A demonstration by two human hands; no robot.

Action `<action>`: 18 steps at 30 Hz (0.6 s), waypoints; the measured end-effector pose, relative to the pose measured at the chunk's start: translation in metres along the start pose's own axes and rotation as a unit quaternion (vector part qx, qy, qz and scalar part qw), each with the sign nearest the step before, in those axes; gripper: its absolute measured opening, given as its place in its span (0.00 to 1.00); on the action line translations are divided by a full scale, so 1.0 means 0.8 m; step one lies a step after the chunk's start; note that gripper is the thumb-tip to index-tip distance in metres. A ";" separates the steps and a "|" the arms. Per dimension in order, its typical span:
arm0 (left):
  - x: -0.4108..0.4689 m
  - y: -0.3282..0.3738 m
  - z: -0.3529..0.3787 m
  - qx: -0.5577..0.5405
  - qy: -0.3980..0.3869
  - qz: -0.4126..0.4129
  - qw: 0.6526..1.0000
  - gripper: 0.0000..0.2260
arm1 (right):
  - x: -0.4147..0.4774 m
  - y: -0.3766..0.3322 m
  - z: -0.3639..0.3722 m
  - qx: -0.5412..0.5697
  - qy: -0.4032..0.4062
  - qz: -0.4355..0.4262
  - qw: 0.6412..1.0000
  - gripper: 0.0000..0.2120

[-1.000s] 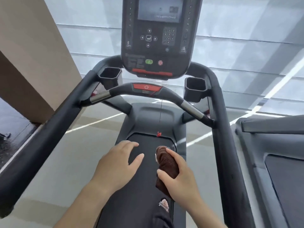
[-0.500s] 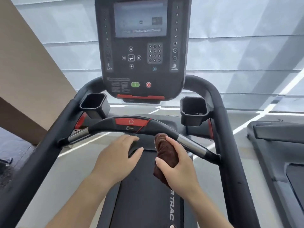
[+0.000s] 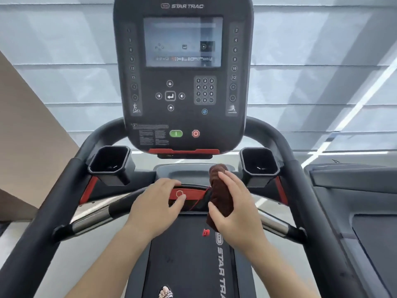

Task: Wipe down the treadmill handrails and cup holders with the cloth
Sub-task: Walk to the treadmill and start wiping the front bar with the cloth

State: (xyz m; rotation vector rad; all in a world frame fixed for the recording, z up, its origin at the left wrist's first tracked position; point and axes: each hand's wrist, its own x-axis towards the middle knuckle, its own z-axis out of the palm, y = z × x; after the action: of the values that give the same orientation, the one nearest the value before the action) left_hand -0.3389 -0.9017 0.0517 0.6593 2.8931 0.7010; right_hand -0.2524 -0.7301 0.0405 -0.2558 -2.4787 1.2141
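The console [image 3: 183, 78] is black, with white numerals, a grey screen [image 3: 183, 42], white "STAR TRAC" lettering at its top, a green button [image 3: 176, 133] and a red button [image 3: 195, 133] near its lower edge, a small blue fan symbol [image 3: 204, 111], and a red strip [image 3: 184, 151] along its bottom. Below the console, both cup holders [image 3: 109, 163] are black, and the side handrails [image 3: 53, 203] are black too. The crossbar [image 3: 94, 218] under the console is black with silver sections and a red panel [image 3: 187, 194] in the middle. The cloth [image 3: 221, 196] is dark brown. The belt [image 3: 187, 259] is black with white lettering, and a small red clip [image 3: 206, 232] hangs over it. Behind the console the wall [image 3: 311, 61] is pale grey-blue.
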 end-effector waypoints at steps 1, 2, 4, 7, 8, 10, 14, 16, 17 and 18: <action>0.009 -0.009 0.001 0.001 -0.003 0.004 1.000 0.16 | 0.006 0.002 0.015 -0.044 -0.005 -0.014 0.999 0.30; 0.017 -0.017 0.004 0.003 -0.009 0.010 1.000 0.17 | 0.010 0.004 0.032 -0.096 -0.011 -0.030 0.995 0.30; 0.032 -0.029 0.010 0.010 -0.029 0.029 0.999 0.18 | 0.014 0.007 0.062 -0.207 -0.017 -0.052 0.977 0.30; 0.048 -0.041 0.019 0.020 -0.063 0.063 0.996 0.18 | 0.010 0.009 0.082 -0.274 -0.012 -0.046 0.961 0.29; 0.052 -0.044 0.021 0.022 -0.072 0.076 0.994 0.18 | 0.007 0.011 0.081 -0.279 -0.006 -0.043 0.959 0.29; 0.060 -0.050 0.026 0.025 -0.082 0.104 0.991 0.18 | -0.001 0.023 0.073 -0.288 0.015 -0.027 0.957 0.29; 0.076 -0.048 0.038 0.023 -0.108 0.154 0.982 0.16 | -0.016 0.055 0.049 -0.256 0.099 0.083 0.958 0.28; 0.084 -0.040 0.048 0.028 -0.120 0.178 0.976 0.16 | -0.014 0.057 0.050 -0.246 0.134 0.119 0.953 0.26; 0.088 -0.035 0.054 0.034 -0.121 0.190 0.974 0.16 | -0.011 0.053 0.054 -0.248 0.142 0.120 0.951 0.25; 0.091 -0.030 0.059 0.042 -0.118 0.201 0.972 0.16 | -0.008 0.048 0.059 -0.249 0.144 0.113 0.951 0.24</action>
State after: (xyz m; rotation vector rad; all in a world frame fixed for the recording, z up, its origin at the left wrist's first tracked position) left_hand -0.4047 -0.8701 -0.0004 1.2674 2.6045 0.4948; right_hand -0.2657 -0.7427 -0.0182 -0.8067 -2.4931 0.5443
